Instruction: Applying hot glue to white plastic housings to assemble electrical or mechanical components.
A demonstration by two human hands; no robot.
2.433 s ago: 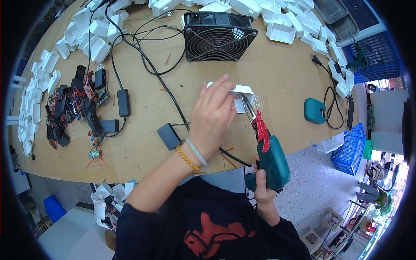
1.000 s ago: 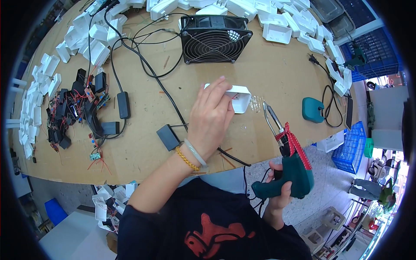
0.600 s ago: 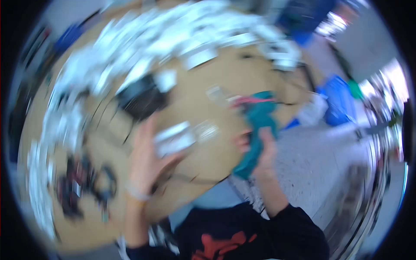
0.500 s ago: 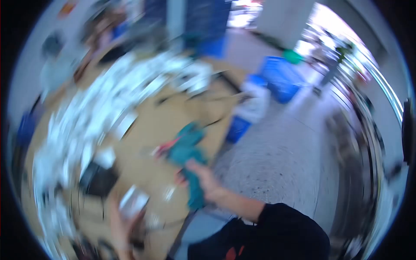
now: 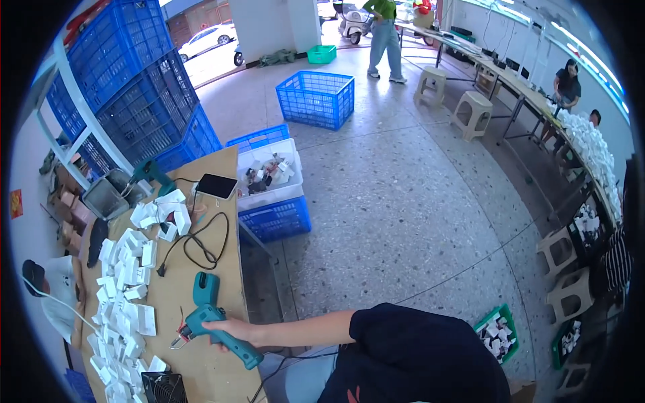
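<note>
My right hand [image 5: 230,330], at the end of an arm reaching in from the right, is closed around the handle of a teal soldering gun [image 5: 240,349]. Its metal tip, with red at the base, points left over the tan tabletop [image 5: 201,373]. Just beyond the gun's body lies a teal holder-like piece [image 5: 205,287]; whether the two touch I cannot tell. Left of the tip spreads a long heap of small white boxy housings [image 5: 127,289]. A black fan [image 5: 163,387] stands at the lower edge. My left hand is out of view.
A phone [image 5: 216,185], a black plug cord [image 5: 205,248] and a second teal tool [image 5: 154,176] lie farther up the table. Past its edge stand a white bin [image 5: 295,176] of parts and a blue crate [image 5: 316,101]. People work left and far right.
The view has swung right and sharpened, showing more floor. My left hand, earlier near a white piece, has left the picture. The soldering gun stays in my right hand.
</note>
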